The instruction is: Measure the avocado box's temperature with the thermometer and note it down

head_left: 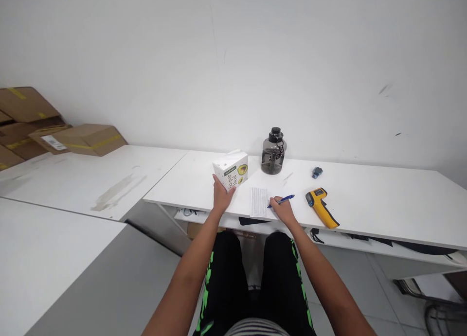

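My left hand [222, 195] grips the lower front of a white carton [228, 168] printed with avocados and the words "Super Meal"; the carton is tilted on the desk. In my right hand [282, 209] is a blue pen [286, 200], its tip pointing down and left beside a sheet of paper [259, 202]. The sheet is covered in dense lines of writing, too small to read, and lies between my two hands near the desk's front edge.
A dark translucent bottle [272, 153] stands behind the paper by the wall. On the right lie a yellow infrared thermometer [323, 209] and a small blue object [317, 172]. Cardboard boxes [93, 139] sit at the far left. Below the white desktop [383, 200] runs a shelf [226, 221] with cables.
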A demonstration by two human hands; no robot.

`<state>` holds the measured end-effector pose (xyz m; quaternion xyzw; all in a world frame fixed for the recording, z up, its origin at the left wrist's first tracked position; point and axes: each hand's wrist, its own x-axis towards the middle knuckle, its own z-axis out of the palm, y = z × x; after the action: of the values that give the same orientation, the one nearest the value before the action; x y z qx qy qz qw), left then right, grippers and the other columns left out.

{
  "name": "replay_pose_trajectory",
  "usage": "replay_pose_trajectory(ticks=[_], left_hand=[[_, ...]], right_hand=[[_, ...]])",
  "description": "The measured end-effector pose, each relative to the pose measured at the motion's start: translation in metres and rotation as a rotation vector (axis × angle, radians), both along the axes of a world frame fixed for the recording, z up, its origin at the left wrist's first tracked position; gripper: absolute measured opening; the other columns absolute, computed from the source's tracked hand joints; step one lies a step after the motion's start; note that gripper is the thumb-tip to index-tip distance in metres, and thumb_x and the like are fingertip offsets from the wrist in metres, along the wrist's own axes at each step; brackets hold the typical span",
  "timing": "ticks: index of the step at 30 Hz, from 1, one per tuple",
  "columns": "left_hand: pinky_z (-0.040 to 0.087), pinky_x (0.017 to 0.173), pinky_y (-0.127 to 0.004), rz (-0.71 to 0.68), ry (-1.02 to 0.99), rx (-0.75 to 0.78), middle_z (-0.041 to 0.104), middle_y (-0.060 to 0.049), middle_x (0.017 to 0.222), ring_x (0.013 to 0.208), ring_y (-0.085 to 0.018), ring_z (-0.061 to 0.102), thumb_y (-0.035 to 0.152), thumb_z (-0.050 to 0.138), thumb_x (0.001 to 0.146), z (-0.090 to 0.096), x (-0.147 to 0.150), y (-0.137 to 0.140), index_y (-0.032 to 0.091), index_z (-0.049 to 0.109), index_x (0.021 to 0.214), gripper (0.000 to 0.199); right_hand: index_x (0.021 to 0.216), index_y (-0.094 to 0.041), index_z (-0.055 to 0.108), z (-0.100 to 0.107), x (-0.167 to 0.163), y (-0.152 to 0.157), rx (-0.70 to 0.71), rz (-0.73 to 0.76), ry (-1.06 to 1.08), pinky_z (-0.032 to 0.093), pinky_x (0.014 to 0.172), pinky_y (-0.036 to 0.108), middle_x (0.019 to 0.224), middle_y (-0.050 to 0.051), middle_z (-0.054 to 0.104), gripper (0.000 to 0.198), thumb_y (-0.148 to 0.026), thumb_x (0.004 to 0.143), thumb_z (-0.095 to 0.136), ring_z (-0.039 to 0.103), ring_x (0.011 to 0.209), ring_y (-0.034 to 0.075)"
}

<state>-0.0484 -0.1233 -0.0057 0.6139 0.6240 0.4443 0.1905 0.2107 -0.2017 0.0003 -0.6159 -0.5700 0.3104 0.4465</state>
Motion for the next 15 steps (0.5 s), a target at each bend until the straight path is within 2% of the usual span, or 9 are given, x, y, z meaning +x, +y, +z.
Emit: replay_pose_trajectory(ticks=[8,15], left_hand=[[0.026,0.117,-0.053,0.002,-0.009,0.01,0.021,-0.024,0.159,0.146,-0.036,0.024,0.043,0.069,0.077,-0.0024,-0.001,0.0002,0.013,-0.013,0.154,0.117],[0.025,0.117,-0.052,0.001,0.0,-0.005,0.017,-0.023,0.16,0.147,-0.036,0.021,0.044,0.067,0.079,-0.0019,-0.0006,0.0002,0.012,-0.014,0.154,0.115]], right_hand=[[0.05,-0.024,0.045,0.0022,0.0014,-0.0011,-0.01,0.015,-0.003,0.037,0.057,0.028,0.048,-0.003,0.05,0.034,-0.046,0.076,0.047,0.048,0.054,0.016],[0.049,-0.025,0.039,0.0021,-0.0004,0.001,-0.008,-0.039,-0.012,0.035,0.059,0.028,0.049,-0.003,0.047,0.035,-0.046,0.076,0.047,0.046,0.057,0.016]])
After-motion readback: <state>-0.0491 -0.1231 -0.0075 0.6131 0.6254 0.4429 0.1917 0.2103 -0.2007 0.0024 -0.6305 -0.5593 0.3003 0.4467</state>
